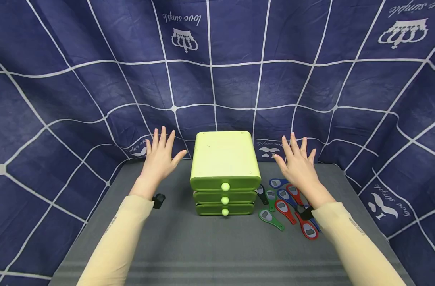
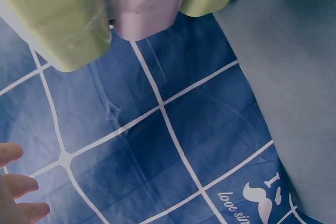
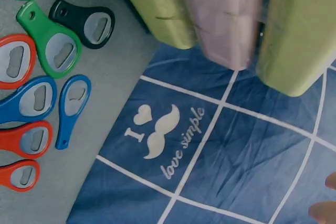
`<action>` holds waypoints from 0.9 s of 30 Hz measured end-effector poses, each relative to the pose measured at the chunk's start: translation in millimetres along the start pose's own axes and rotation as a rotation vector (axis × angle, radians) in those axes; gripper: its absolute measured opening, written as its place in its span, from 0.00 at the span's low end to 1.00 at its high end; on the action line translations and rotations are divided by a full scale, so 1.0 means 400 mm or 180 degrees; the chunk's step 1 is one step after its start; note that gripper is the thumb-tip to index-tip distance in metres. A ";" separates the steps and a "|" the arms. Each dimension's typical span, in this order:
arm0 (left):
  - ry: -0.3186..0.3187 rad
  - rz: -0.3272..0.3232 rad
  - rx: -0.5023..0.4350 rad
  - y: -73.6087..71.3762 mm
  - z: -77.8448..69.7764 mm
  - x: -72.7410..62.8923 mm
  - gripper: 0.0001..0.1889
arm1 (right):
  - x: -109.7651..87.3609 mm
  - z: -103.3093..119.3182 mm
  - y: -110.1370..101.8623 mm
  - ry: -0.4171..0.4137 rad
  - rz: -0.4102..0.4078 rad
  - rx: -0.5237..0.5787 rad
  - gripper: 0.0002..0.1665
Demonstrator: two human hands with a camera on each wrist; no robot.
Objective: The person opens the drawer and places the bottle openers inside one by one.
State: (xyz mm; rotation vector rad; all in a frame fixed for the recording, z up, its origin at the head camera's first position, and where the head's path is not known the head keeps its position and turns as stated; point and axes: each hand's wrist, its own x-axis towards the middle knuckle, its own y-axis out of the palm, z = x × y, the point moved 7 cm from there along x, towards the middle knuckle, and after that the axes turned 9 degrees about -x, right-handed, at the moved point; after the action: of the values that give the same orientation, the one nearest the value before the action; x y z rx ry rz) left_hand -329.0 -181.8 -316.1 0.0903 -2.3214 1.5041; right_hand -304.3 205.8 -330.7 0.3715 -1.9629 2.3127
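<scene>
My left hand (image 1: 158, 159) is raised with fingers spread, to the left of a light green drawer box (image 1: 225, 155), holding nothing. On the box's other side my right hand (image 1: 299, 165) is held up in the same way, its fingers apart and touching nothing. Three drawers with round knobs (image 1: 225, 186) face me, all pushed in or nearly so. Below the right hand lie several bottle openers in red (image 1: 285, 210), green (image 1: 271, 219), blue (image 1: 278, 182) and black. The right wrist view shows them closer, including a black bottle opener (image 3: 98, 27). Only fingertips (image 2: 21, 184) appear in the left wrist view.
The drawer box stands on a grey table (image 1: 189, 246), near its back edge. A dark blue curtain (image 1: 235, 87) with white grid lines hangs behind and along both sides. The box's side shows a pale purple middle section (image 2: 149, 3) between green ones.
</scene>
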 end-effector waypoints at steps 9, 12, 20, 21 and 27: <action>0.0055 0.0134 -0.0239 -0.011 -0.028 -0.014 0.42 | -0.035 0.056 -0.021 -0.0269 -0.0107 0.0208 0.43; 0.0105 0.0194 -0.0311 -0.011 -0.039 -0.022 0.42 | -0.051 0.092 -0.030 -0.0412 -0.0121 0.0288 0.42; 0.0224 0.0236 -0.0331 -0.020 -0.062 -0.041 0.43 | -0.089 0.162 -0.041 -0.0683 -0.0113 0.0343 0.41; 0.0239 0.0238 -0.0329 -0.021 -0.065 -0.043 0.43 | -0.095 0.170 -0.043 -0.0722 -0.0125 0.0346 0.41; 0.0338 0.0345 -0.0354 -0.017 -0.080 -0.058 0.41 | -0.142 0.216 -0.050 -0.1064 -0.0418 0.0412 0.37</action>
State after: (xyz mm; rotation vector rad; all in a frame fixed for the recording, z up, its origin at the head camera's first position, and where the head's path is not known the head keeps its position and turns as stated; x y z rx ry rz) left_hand -296.8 -159.5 -306.6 -0.1433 -2.3517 1.3899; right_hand -233.8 129.8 -312.5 0.9232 -1.8512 2.4255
